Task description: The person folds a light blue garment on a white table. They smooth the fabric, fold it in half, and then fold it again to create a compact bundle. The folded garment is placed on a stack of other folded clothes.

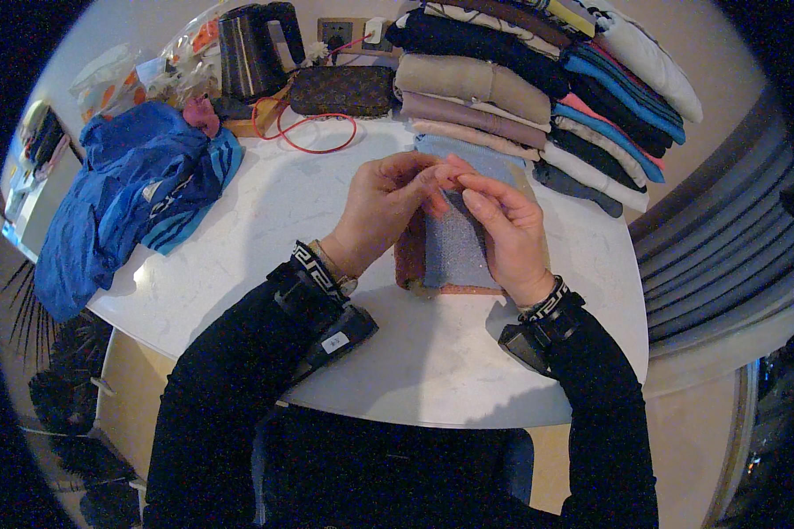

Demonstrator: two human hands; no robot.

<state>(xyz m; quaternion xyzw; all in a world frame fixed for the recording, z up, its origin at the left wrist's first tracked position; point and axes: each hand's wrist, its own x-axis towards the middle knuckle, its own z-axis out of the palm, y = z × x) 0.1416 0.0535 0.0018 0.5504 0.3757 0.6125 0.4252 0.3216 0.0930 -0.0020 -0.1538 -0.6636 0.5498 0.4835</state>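
My left hand (387,208) and my right hand (513,231) meet at the fingertips above a folded light-blue knit garment (455,241). Thumbs and index fingers are pinched close together, and whether something tiny sits between them cannot be made out. Reddish-brown edging shows along the garment's left side and front. It lies flat on the white table (291,192), its back end reaching the foot of a stack of folded clothes (473,82). My hands cover part of its middle.
A second folded stack (609,125) stands at the right, near a grey curtain (721,251). A crumpled blue garment (126,192) hangs over the left edge. Behind are a black electric kettle (251,53), a brown patterned pouch (341,90) and a red cable (317,149). A chair (397,469) is at the front.
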